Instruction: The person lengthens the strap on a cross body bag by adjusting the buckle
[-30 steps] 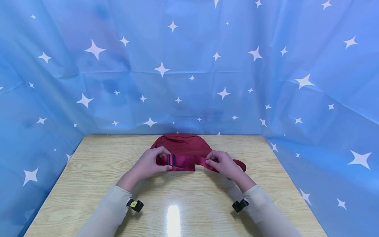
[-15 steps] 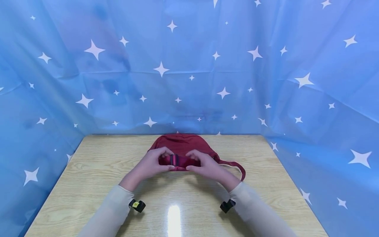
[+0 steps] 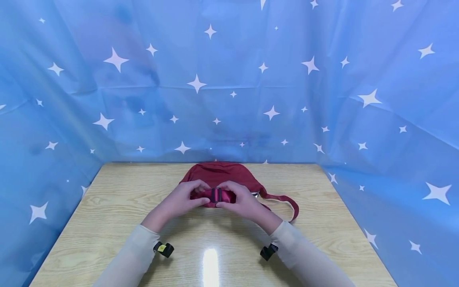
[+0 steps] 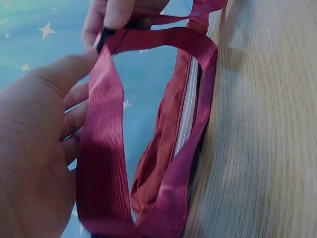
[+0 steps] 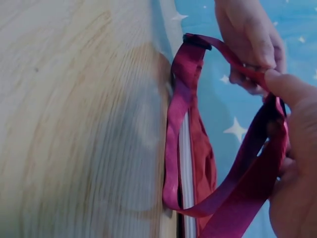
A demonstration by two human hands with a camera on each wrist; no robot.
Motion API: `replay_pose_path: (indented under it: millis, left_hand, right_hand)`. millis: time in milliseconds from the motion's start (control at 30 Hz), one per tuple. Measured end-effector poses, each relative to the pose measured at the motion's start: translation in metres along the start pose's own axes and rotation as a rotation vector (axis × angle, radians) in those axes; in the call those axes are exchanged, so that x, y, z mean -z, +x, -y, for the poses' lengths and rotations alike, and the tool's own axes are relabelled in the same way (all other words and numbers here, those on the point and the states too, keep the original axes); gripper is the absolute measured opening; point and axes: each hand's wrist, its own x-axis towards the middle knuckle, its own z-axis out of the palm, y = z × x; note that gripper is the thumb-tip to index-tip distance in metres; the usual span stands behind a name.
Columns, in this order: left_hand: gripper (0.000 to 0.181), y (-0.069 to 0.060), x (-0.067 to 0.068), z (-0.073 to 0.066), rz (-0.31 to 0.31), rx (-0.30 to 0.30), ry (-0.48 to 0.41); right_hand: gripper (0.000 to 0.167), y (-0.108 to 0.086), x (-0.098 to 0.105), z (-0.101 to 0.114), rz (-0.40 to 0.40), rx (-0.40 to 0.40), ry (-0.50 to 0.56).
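Note:
A dark red waist bag [image 3: 224,173] lies at the table's far edge, its crimson webbing strap [image 4: 104,148] raised in a loop in front. My left hand [image 3: 176,202] pinches the strap just left of a black slide buckle [image 3: 216,195]. From the right, my right hand [image 3: 242,200] pinches the strap at that buckle, thumb below and fingers above. The two hands nearly meet in the right wrist view, where a second black buckle [image 5: 197,41] sits higher on the loop. Part of the bag's front is hidden behind the hands.
The wooden table [image 3: 118,207] extends toward me and to both sides. Behind and beside it hangs a blue curtain [image 3: 229,79] with white stars. The bag's loose strap end [image 3: 292,205] curves over the table at right.
My right hand has slid left along the strap from near the bag's right side to the buckle. The left hand has stayed nearly in place. The right strap loop has come into fuller view.

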Motion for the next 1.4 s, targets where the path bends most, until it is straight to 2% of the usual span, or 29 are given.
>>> replay_pose_path:
  millis: [167, 367, 700, 833, 1067, 1233, 1400]
  left_hand:
    - [0.011, -0.008, 0.008, 0.005, -0.005, 0.011, 0.008]
    - [0.003, -0.012, 0.012, 0.005, 0.001, -0.007, -0.031]
    - [0.012, -0.006, 0.01, -0.003, -0.003, -0.001, -0.149]
    - [0.014, -0.002, 0.007, -0.005, 0.007, -0.012, -0.159]
    - [0.015, 0.002, 0.003, -0.006, 0.008, -0.028, -0.151]
    - [0.012, 0.001, 0.003, -0.007, -0.028, -0.013, -0.147]
    - [0.011, 0.001, 0.004, -0.009, -0.051, -0.01, -0.153]
  right_hand:
    - [0.044, -0.003, 0.003, 0.001, -0.019, 0.026, 0.025]
    - [0.046, -0.005, 0.003, -0.003, -0.03, 0.041, 0.05]
    - [0.047, -0.006, 0.004, -0.004, -0.035, 0.099, 0.059]
    - [0.047, -0.007, 0.003, -0.007, -0.032, 0.112, 0.071]
    - [0.048, -0.006, 0.004, -0.002, -0.004, 0.132, 0.03]
    - [0.049, -0.006, 0.006, 0.0, -0.036, 0.165, -0.033]
    - [0.051, -0.008, 0.007, -0.001, -0.039, 0.157, -0.078]
